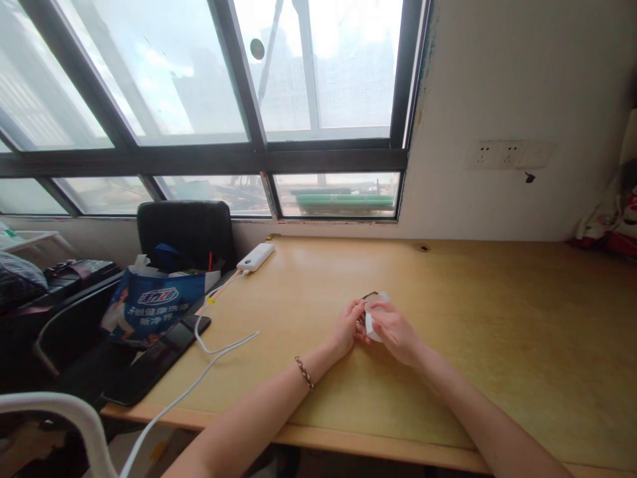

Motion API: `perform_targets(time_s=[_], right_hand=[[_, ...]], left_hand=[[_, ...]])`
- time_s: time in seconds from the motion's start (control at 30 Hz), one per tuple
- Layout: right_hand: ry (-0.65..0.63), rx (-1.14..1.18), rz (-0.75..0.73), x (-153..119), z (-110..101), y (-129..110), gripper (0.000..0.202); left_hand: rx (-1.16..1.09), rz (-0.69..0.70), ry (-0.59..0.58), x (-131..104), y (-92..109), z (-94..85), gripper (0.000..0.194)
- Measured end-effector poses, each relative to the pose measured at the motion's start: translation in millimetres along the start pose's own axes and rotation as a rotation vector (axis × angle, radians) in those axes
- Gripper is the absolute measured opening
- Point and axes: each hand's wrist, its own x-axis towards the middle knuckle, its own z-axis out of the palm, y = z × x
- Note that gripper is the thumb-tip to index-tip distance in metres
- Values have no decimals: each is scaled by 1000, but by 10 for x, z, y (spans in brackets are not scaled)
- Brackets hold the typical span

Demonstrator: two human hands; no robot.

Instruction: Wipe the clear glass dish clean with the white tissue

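Both hands meet over the middle of the wooden table. My left hand (350,326) is closed on a small dark thin-framed object (369,295), which looks like eyeglasses, though the fingers hide most of it. Pressed against that object, a white cloth or tissue (371,326) is pinched in my right hand (394,332). Part of the white piece shows between the hands and above the right fingers. A braided bracelet (304,373) circles the left wrist.
On the wooden table (497,318), a white power bank (256,257) with a white cable (219,355) lies at the left. A black tablet-like device (156,362) rests on the left edge. Beyond it, a blue bag (159,302) sits on a black chair (186,229).
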Motion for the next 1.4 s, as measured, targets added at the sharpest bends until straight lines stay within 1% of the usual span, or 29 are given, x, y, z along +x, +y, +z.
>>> perform_targets(time_s=[0.07, 0.13, 0.23, 0.33, 0.43, 0.5, 0.6, 0.7, 0.8, 0.9, 0.97, 1.0, 1.07, 1.13, 1.17, 1.23, 1.3, 1.33, 1.4], right_hand=[[-10, -10, 17, 6, -10, 2, 52], [24, -117, 59, 13, 5, -15, 47], [97, -283, 110, 17, 83, -47, 40], [132, -326, 114, 7, 171, -45, 47], [109, -269, 93, -6, 191, -14, 53], [79, -181, 64, -6, 152, 4, 48], [37, -30, 10, 7, 54, 18, 34], [3, 32, -32, 19, -11, 28, 34], [23, -15, -25, 23, 6, 40, 30], [88, -17, 49, 20, 71, 52, 27], [128, 100, 139, 18, 112, 66, 25], [140, 213, 196, 18, 128, 76, 25], [162, 537, 316, 21, 160, 98, 27], [199, 907, 419, 25, 195, 115, 29], [224, 1074, 454, 27, 214, 120, 30], [275, 1336, 501, 27, 245, 122, 28], [324, 1525, 525, 24, 253, 129, 23], [359, 1599, 534, 23, 245, 141, 19], [454, 1705, 548, 24, 206, 183, 13]], left_hand=[[3, 22, 35, -11, 11, 11, 40], [-8, 74, 77, -14, 15, 20, 39], [-28, 163, 131, -12, 17, 29, 39], [-14, 209, 124, -20, 31, 39, 40], [4, 214, 62, -35, 47, 45, 41], [10, 207, 39, -41, 49, 41, 42], [18, 160, 36, -43, 42, 26, 47], [7, 121, 35, -43, 40, 15, 53], [-2, 138, 63, -45, 55, 20, 54], [11, 175, 75, -59, 78, 43, 56], [52, 235, 62, -80, 87, 67, 58], [87, 276, 50, -94, 88, 81, 58], [201, 372, 29, -127, 90, 108, 56], [357, 488, 45, -162, 99, 133, 52], [432, 544, 64, -180, 107, 144, 49], [534, 635, 81, -209, 130, 158, 44], [536, 678, 52, -220, 151, 161, 46], [491, 681, 39, -215, 155, 157, 51], [325, 658, 48, -178, 142, 139, 60]])
